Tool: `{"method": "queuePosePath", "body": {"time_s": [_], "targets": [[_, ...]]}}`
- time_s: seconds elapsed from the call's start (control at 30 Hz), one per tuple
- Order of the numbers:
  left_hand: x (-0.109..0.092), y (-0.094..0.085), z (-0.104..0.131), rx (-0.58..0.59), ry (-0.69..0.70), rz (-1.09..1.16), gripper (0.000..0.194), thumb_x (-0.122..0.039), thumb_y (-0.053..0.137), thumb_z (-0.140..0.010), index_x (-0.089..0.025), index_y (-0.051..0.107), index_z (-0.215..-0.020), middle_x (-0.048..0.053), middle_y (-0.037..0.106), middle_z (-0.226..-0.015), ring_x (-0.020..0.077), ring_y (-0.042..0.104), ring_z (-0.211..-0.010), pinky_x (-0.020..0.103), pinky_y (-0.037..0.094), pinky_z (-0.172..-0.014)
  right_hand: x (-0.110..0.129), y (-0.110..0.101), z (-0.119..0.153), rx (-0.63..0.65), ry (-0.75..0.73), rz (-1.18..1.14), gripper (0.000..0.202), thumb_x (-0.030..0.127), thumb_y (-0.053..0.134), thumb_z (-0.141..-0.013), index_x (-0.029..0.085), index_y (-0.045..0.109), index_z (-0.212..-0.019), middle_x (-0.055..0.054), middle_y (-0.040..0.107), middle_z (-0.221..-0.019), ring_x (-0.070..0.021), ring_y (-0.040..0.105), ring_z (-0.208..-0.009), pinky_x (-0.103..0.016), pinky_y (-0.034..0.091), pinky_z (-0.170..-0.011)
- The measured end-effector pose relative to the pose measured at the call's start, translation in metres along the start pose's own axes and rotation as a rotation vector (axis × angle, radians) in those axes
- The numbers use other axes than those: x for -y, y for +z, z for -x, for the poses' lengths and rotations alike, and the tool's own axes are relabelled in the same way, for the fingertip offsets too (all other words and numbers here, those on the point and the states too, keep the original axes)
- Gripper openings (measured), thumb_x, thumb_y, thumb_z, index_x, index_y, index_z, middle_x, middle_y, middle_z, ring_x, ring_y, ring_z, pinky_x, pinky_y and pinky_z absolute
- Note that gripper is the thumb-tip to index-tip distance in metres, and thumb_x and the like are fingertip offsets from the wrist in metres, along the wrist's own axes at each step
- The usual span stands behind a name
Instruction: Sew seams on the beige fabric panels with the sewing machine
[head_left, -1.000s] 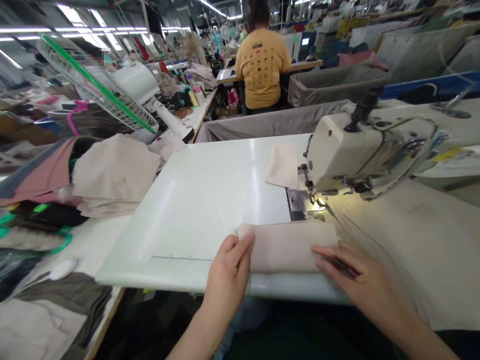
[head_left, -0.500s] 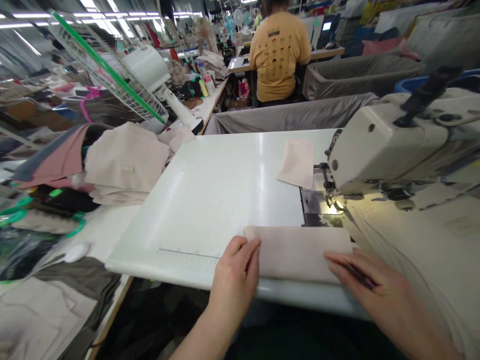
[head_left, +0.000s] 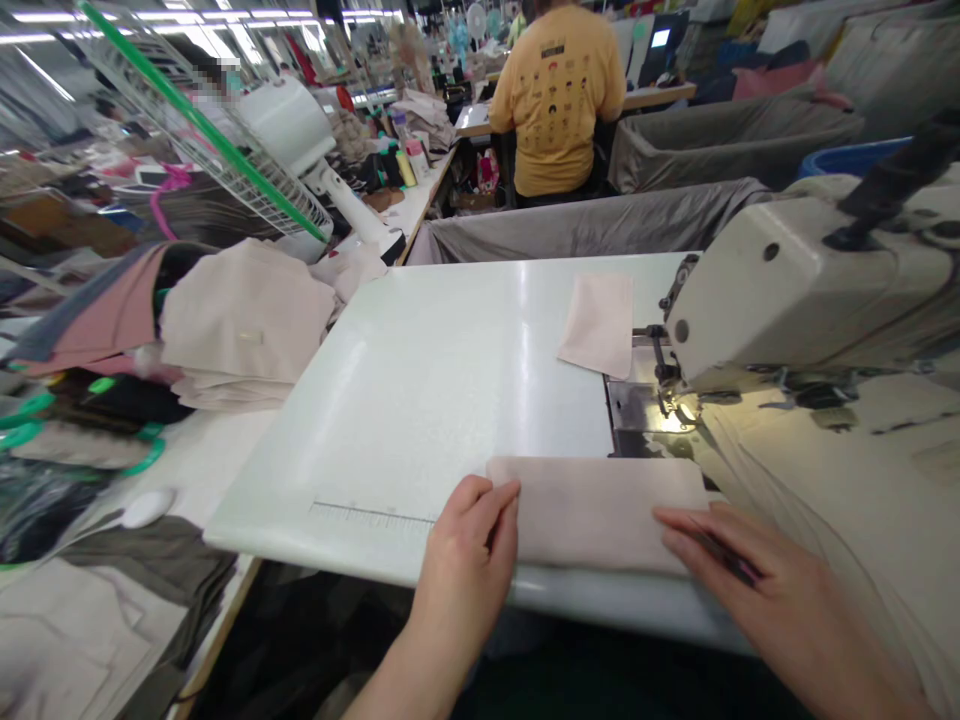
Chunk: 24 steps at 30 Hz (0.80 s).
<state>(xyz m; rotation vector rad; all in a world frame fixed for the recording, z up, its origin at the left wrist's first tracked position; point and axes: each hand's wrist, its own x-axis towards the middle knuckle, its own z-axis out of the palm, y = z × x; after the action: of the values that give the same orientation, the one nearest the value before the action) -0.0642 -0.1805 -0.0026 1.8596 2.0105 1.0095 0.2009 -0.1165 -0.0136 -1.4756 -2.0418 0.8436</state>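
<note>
A pale pink folded fabric piece [head_left: 592, 515] lies flat at the front edge of the white sewing table [head_left: 420, 380]. My left hand [head_left: 472, 540] pinches its left end between thumb and curled fingers. At its right end, my right hand [head_left: 739, 570] holds the edge with fingertips together. A slim dark tool [head_left: 724, 556] is tucked in that palm, mostly hidden; its kind I cannot make out. Beyond the fabric, the lit needle area of the sewing machine [head_left: 679, 410] stands to the right. A smaller pale pink piece [head_left: 600, 325] rests beside the presser foot.
Stacked pale fabric pieces [head_left: 240, 320] sit at left, near thread cones [head_left: 120, 400]. A tilted white fan [head_left: 289, 125] with a green rim stands behind. Grey cloth-lined bins [head_left: 585, 225] border the table's far side. A person in a yellow shirt [head_left: 559, 100] sits beyond.
The view has shifted slightly, so the sewing machine appears a little farther right. Both hands keep the same hold on the fabric piece, which stays practically in place.
</note>
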Motion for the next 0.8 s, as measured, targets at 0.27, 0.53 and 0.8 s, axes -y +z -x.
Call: {"method": "queuePosePath", "body": {"time_s": [0.27, 0.53, 0.8], "targets": [[0.001, 0.0, -0.003, -0.006, 0.005, -0.007, 0.024, -0.014, 0.054, -0.096, -0.013, 0.074, -0.108, 0.005, 0.062, -0.084, 0.0154, 0.064, -0.074, 0.028, 0.058, -0.069, -0.002, 0.001, 0.001, 0.012, 0.017, -0.002, 0.032, 0.058, 0.06, -0.091, 0.032, 0.079, -0.096, -0.001, 0.076, -0.094, -0.0204, 0.073, -0.085, -0.024, 0.057, -0.07], [-0.001, -0.002, -0.007, 0.015, -0.012, -0.038, 0.025, -0.016, 0.051, -0.096, -0.016, 0.075, -0.104, 0.005, 0.065, -0.082, 0.0156, 0.065, -0.073, 0.028, 0.059, -0.069, -0.001, 0.001, 0.0, 0.018, 0.023, -0.011, 0.032, 0.056, 0.061, -0.09, 0.032, 0.079, -0.1, -0.002, 0.076, -0.093, -0.0205, 0.074, -0.083, -0.024, 0.057, -0.067], [0.003, -0.005, -0.013, -0.027, 0.065, -0.073, 0.026, -0.026, 0.051, -0.097, -0.017, 0.076, -0.097, 0.006, 0.069, -0.085, 0.0171, 0.07, -0.075, 0.028, 0.06, -0.068, 0.007, -0.004, -0.003, 0.007, 0.029, -0.066, 0.024, 0.042, 0.059, -0.094, 0.028, 0.078, -0.098, -0.003, 0.075, -0.092, -0.0202, 0.072, -0.086, -0.026, 0.057, -0.073]]}}
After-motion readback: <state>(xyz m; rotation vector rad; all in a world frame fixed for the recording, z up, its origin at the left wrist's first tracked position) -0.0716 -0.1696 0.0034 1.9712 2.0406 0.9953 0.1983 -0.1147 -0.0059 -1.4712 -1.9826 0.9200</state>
